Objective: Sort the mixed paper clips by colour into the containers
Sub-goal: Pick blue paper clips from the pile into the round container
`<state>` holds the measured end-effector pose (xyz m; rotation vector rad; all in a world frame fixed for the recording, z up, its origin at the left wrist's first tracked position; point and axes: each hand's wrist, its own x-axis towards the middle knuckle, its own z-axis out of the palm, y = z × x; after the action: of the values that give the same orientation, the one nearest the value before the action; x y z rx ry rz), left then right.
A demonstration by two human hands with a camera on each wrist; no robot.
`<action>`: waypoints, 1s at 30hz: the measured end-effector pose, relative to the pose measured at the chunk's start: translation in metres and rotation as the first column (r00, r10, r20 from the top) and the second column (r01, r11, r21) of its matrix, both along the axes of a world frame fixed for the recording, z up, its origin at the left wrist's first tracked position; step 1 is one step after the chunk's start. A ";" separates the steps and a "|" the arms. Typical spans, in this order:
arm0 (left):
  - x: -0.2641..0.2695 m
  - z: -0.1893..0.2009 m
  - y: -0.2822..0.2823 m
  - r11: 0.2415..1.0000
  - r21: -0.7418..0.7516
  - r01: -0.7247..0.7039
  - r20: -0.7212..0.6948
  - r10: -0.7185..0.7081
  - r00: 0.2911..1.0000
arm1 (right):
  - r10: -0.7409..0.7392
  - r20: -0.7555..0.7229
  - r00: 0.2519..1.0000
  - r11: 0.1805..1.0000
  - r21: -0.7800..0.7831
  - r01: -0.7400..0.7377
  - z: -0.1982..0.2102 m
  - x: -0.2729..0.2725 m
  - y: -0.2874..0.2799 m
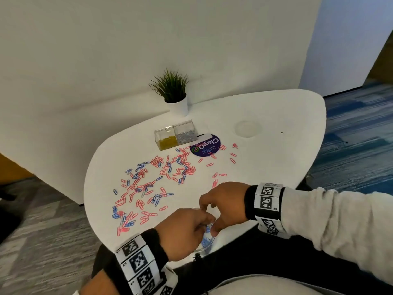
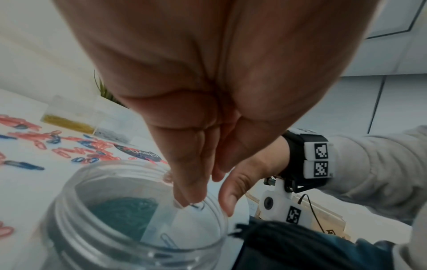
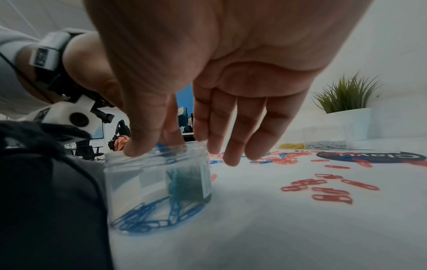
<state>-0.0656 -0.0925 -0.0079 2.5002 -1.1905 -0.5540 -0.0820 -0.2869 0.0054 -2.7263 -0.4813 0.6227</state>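
The left hand is seen nearest, at the desk's near edge, its fingers bunched together over the mouth of a clear round plastic jar; a blue clip is pinched at the fingertips just inside the rim. The right hand is set on the jar from the other side: thumb and forefinger are held at the threaded rim, while the other three fingers hang straight and relaxed beyond it. The jar is split by a clear divider; a heap of blue clips lies on one side and a denser teal-green mass on the other. Marker-printed bands are worn on both wrists. The desk is smooth, white and rounded. Red and blue clips are scattered loosely across its middle, with mostly red ones thinning out toward the right. Farther back stands a clear rectangular box of two compartments, yellow clips in the left one and silver clips in the right. Just beside it lies a dark round lid printed with white lettering, a few red clips resting on it. A spiky green plant in a white pot stands against the wall behind.
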 end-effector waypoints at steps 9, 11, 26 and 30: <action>0.033 0.031 0.031 0.954 -0.108 -0.280 -0.414 0.212 0.885 | 0.018 0.071 0.997 0.998 0.062 -0.022 -0.007 0.003 -0.005; 0.066 0.030 0.062 0.916 -0.020 -0.402 -0.175 0.392 0.903 | -0.031 0.100 0.994 0.991 0.129 0.018 -0.012 0.009 -0.009; 0.114 -0.012 0.165 0.764 0.328 -0.556 0.087 0.562 0.823 | -0.092 0.143 0.985 0.994 -0.042 0.099 -0.055 0.126 0.029; 0.111 -0.019 0.156 0.809 0.291 -0.510 0.142 0.491 0.860 | -0.063 0.148 0.987 0.993 -0.090 0.076 -0.057 0.140 0.040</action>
<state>0.0453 0.0638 -0.0273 2.9640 -0.4238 -0.5604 0.0583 -0.2467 -0.0521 -2.8786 -0.3973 0.4425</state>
